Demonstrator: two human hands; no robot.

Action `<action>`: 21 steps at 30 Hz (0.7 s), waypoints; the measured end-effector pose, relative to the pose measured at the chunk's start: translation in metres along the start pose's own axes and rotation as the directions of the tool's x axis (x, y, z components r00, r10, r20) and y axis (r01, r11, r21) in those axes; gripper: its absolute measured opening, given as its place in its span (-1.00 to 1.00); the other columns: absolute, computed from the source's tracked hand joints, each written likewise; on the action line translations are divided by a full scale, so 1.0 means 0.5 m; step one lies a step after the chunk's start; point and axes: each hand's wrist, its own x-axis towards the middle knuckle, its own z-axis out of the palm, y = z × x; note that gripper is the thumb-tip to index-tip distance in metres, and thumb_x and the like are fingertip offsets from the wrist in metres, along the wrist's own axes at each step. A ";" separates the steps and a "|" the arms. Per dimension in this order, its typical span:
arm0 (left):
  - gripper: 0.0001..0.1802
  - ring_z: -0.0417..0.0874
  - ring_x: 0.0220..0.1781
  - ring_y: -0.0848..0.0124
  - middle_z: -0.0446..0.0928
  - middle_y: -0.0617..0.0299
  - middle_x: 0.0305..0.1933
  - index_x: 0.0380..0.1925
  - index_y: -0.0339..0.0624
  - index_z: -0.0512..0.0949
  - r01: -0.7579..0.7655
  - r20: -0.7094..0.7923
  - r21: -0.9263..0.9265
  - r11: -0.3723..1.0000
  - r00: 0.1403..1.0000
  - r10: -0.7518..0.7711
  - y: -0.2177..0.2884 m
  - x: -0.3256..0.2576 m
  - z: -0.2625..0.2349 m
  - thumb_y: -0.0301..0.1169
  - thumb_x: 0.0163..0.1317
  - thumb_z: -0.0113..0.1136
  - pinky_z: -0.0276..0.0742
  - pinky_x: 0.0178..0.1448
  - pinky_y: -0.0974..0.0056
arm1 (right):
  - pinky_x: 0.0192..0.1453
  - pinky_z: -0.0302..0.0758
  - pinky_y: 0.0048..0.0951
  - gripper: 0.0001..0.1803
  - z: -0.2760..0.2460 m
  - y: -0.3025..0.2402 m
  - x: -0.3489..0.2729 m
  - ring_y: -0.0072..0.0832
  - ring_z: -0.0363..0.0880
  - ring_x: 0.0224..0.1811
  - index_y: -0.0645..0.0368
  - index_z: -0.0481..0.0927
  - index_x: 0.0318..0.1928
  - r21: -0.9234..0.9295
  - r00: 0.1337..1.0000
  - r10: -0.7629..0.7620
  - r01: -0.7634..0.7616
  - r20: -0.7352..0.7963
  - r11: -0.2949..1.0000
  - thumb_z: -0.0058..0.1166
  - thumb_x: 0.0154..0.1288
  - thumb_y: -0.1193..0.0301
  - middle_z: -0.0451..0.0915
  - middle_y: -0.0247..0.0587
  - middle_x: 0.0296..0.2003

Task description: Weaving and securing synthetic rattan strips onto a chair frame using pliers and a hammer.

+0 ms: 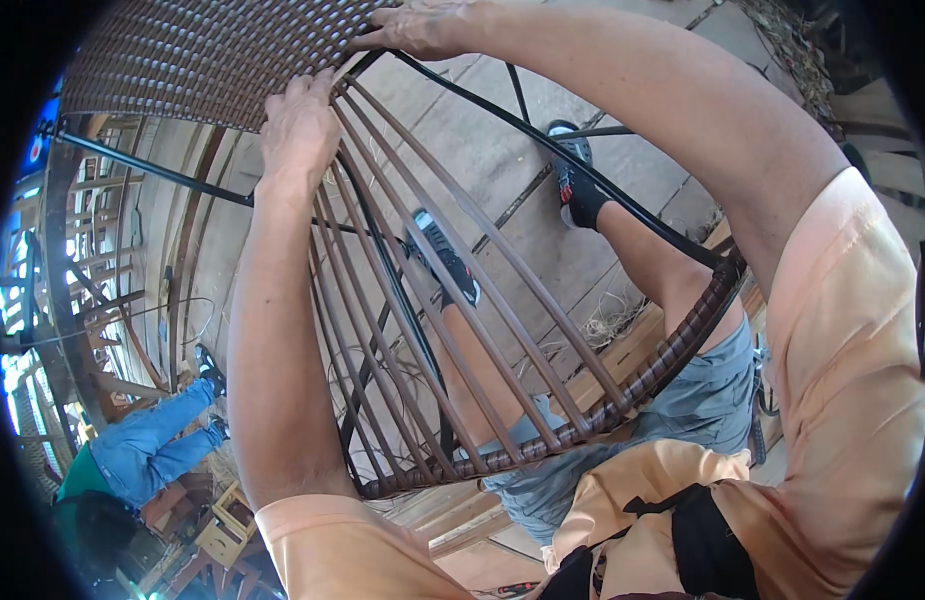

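Rattan chair frame (542, 330) fills the centre of the head view, tilted, propped over the person's lap. Black metal tube runs from 12 o'clock down to the wrapped brown rim (672, 365) at 4 o'clock. Woven panel (202, 55) is done at 11–12 o'clock; below it, loose brown strands (422, 300) fan out unwoven toward the rim at 6 o'clock.

Left hand (300, 125) at 11 o'clock: palm down on the lower edge of the woven panel, fingers curled over the strands where the weave ends. Looks like a grip on the strands, though the fingertips are partly hidden.

Right hand (422, 28) at 12 o'clock: lying on the weave edge right where the black tube meets it, fingers bent and pressing. Can't tell if it pinches a strand or just bears down.

Hands are near each other, not touching.

Through the frame: person's own legs in grey shorts (702, 400), dark shoes (444, 262) on a plank floor.

At 8 o'clock, another person in blue jeans (147, 440) sits well apart, beside bare curved frames (82, 300).
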 end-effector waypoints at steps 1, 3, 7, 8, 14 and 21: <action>-0.51 0.32 0.19 0.01 0.30 0.13 0.24 0.20 -0.05 0.32 -0.014 -0.019 0.017 1.000 1.000 0.014 -0.011 0.000 0.009 -0.42 0.23 -0.25 0.28 0.24 -0.01 | 0.23 0.33 -0.15 -0.41 0.002 -0.004 0.003 -0.10 0.40 0.15 -0.45 0.22 0.27 -0.003 1.000 0.005 -0.005 0.015 1.000 -0.23 0.28 0.47 0.35 -0.21 0.14; -0.50 0.31 0.19 0.01 0.28 0.10 0.26 0.20 -0.06 0.31 -0.042 -0.048 0.035 0.998 0.998 0.044 -0.025 0.003 0.019 -0.43 0.21 -0.25 0.29 0.23 0.02 | 0.25 0.29 -0.11 -0.36 0.006 -0.013 0.008 -0.03 0.34 0.19 -0.46 0.20 0.29 -0.077 1.000 0.024 -0.024 -0.010 0.997 -0.16 0.25 0.48 0.31 -0.22 0.18; -0.50 0.35 0.16 -0.01 0.30 0.08 0.25 0.20 -0.06 0.32 -0.068 -0.042 0.047 0.997 0.997 0.070 -0.042 0.005 0.029 -0.45 0.21 -0.23 0.31 0.23 0.04 | 0.20 0.35 -0.15 -0.40 -0.044 -0.064 0.008 -0.08 0.38 0.14 -0.29 0.20 0.30 -0.197 0.948 0.234 -0.192 0.218 0.961 -0.22 0.25 0.50 0.36 -0.09 0.12; -0.50 0.37 0.13 -0.04 0.34 0.06 0.21 0.17 -0.07 0.35 -0.083 -0.076 0.035 0.996 0.993 0.086 -0.049 0.003 0.028 -0.47 0.18 -0.19 0.31 0.22 0.04 | 0.16 0.36 -0.14 -0.43 -0.126 -0.110 0.017 -0.04 0.36 0.15 -0.14 0.24 0.29 -0.276 0.800 0.389 -0.289 0.457 0.917 -0.24 0.24 0.50 0.33 0.02 0.11; -0.49 0.43 0.07 -0.06 0.44 0.00 0.09 0.11 -0.10 0.40 -0.184 -0.122 -0.046 0.982 0.977 0.177 -0.059 0.030 0.031 -0.53 0.10 -0.17 0.28 0.20 0.05 | 0.26 0.28 -0.18 -0.36 -0.136 -0.091 0.023 -0.08 0.26 0.25 -0.18 0.11 0.36 -0.318 0.645 0.480 -0.360 0.595 0.877 -0.22 0.26 0.50 0.23 0.03 0.22; -0.50 0.44 0.06 -0.04 0.45 -0.06 0.07 0.10 -0.11 0.42 -0.114 -0.159 -0.076 0.991 0.982 0.100 -0.036 0.028 0.024 -0.56 0.10 -0.18 0.29 0.19 0.06 | 0.28 0.27 -0.22 -0.38 -0.128 -0.063 0.008 -0.16 0.27 0.26 -0.12 0.11 0.36 -0.096 0.870 0.220 -0.198 0.441 0.976 -0.24 0.29 0.52 0.25 -0.03 0.23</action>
